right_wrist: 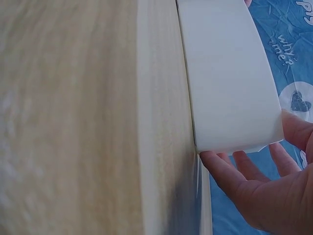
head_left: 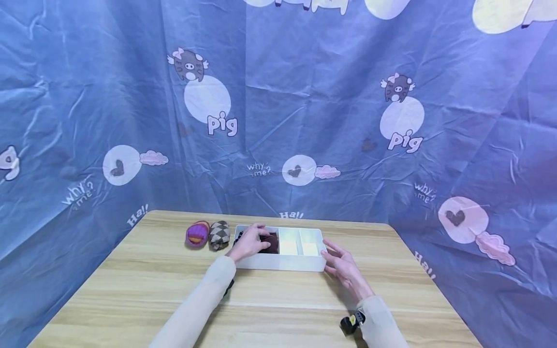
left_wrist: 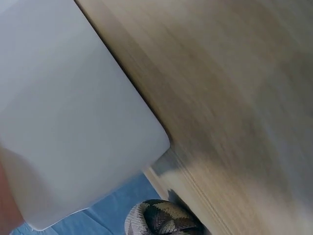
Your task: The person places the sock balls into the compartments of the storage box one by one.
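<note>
A long white divided box lies across the table. My left hand reaches over its left part, thumb and fingers around a dark brown rolled sock in a compartment. A black item with light marks shows in the leftmost compartment, partly hidden by that hand. My right hand is at the box's right end. In the right wrist view its fingers touch the end wall from below, with the thumb at the upper corner. The left wrist view shows mostly the box's front wall.
Left of the box sit a purple and orange rolled sock and a grey, brown and white checked rolled sock. Two white compartments at the box's right show their bare floors. A blue printed curtain hangs behind the wooden table.
</note>
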`<action>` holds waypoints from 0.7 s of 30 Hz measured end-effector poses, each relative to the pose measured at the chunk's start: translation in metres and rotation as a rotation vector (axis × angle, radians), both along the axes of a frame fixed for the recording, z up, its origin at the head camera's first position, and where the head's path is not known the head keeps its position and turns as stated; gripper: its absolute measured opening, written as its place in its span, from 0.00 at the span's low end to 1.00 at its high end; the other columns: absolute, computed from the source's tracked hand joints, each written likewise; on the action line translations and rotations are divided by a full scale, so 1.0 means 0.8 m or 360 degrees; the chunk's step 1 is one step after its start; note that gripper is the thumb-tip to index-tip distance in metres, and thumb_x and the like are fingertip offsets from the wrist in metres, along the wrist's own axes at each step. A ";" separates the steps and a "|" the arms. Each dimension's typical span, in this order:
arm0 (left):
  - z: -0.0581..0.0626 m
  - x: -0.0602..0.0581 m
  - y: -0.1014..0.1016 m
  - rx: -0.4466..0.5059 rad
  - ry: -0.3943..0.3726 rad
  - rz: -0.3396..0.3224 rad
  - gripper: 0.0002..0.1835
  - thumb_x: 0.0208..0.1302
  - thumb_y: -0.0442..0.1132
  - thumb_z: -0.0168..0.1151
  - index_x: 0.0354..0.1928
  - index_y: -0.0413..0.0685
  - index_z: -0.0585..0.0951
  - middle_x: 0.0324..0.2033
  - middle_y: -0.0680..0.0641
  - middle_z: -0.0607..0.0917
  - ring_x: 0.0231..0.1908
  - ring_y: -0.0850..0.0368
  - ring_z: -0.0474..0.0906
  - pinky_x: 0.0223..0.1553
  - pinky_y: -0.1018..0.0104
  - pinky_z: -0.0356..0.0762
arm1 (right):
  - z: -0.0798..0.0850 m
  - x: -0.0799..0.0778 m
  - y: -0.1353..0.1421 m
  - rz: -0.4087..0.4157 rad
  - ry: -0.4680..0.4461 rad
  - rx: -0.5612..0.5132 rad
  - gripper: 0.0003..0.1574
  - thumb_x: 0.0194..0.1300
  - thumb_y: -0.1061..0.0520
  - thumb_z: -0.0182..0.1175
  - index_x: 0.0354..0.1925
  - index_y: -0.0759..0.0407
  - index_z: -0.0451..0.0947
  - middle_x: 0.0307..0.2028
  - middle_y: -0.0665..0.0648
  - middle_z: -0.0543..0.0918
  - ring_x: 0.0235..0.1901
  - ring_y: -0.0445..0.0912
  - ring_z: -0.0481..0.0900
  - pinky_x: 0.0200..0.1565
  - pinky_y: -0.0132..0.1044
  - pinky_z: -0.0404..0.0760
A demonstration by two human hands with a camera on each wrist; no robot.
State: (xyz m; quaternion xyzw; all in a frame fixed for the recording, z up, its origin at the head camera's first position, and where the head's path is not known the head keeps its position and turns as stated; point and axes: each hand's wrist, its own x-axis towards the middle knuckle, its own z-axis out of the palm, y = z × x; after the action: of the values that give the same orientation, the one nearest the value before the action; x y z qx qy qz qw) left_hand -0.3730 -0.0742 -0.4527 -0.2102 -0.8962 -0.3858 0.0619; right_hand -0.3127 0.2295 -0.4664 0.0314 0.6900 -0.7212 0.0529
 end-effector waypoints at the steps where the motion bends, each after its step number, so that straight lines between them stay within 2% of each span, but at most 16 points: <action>1: 0.000 0.000 0.000 -0.0002 0.0007 -0.0002 0.17 0.58 0.37 0.69 0.50 0.42 0.85 0.65 0.38 0.72 0.65 0.33 0.66 0.65 0.39 0.62 | 0.000 0.000 0.000 0.0004 0.0003 -0.0001 0.38 0.69 0.61 0.57 0.73 0.59 0.57 0.69 0.72 0.61 0.52 0.49 0.79 0.61 0.49 0.76; 5: 0.002 0.001 -0.001 0.0021 0.0014 -0.0018 0.19 0.58 0.38 0.69 0.53 0.43 0.83 0.64 0.38 0.73 0.64 0.34 0.67 0.64 0.38 0.63 | 0.001 0.001 0.000 0.0007 0.0006 0.0006 0.37 0.70 0.62 0.56 0.73 0.59 0.57 0.69 0.72 0.60 0.54 0.52 0.78 0.61 0.50 0.76; 9: 0.000 0.002 -0.003 0.0179 -0.0049 -0.0017 0.21 0.60 0.37 0.68 0.55 0.45 0.82 0.63 0.39 0.75 0.64 0.37 0.68 0.65 0.40 0.65 | 0.000 0.002 -0.001 -0.0003 0.0010 0.0009 0.37 0.70 0.61 0.56 0.73 0.60 0.57 0.69 0.74 0.59 0.55 0.53 0.77 0.60 0.51 0.76; 13: -0.001 0.004 -0.005 0.0352 -0.0126 0.0005 0.21 0.61 0.37 0.68 0.57 0.46 0.81 0.62 0.41 0.76 0.66 0.40 0.67 0.66 0.42 0.64 | -0.002 0.005 -0.002 -0.0012 0.0007 0.0003 0.37 0.69 0.62 0.57 0.73 0.61 0.58 0.69 0.75 0.59 0.52 0.50 0.79 0.59 0.49 0.78; 19: 0.010 0.014 -0.011 0.0469 -0.0093 -0.0012 0.22 0.61 0.35 0.67 0.58 0.45 0.80 0.59 0.40 0.79 0.62 0.41 0.71 0.63 0.42 0.68 | -0.003 0.004 -0.001 -0.0013 0.0016 0.0004 0.37 0.69 0.62 0.57 0.73 0.61 0.58 0.69 0.74 0.59 0.52 0.51 0.78 0.58 0.49 0.78; 21: 0.012 0.016 -0.016 0.0481 -0.0070 -0.0003 0.22 0.60 0.34 0.67 0.58 0.45 0.80 0.58 0.40 0.80 0.57 0.40 0.76 0.59 0.43 0.72 | -0.001 0.002 -0.001 -0.0018 0.0018 0.0004 0.37 0.69 0.62 0.57 0.73 0.61 0.58 0.69 0.74 0.59 0.53 0.51 0.77 0.58 0.49 0.78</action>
State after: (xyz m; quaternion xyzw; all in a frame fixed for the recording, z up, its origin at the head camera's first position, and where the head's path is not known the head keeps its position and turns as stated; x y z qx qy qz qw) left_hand -0.3605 -0.0870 -0.4432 -0.1907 -0.8288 -0.5209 0.0730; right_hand -0.3109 0.2289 -0.4673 0.0313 0.6911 -0.7207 0.0449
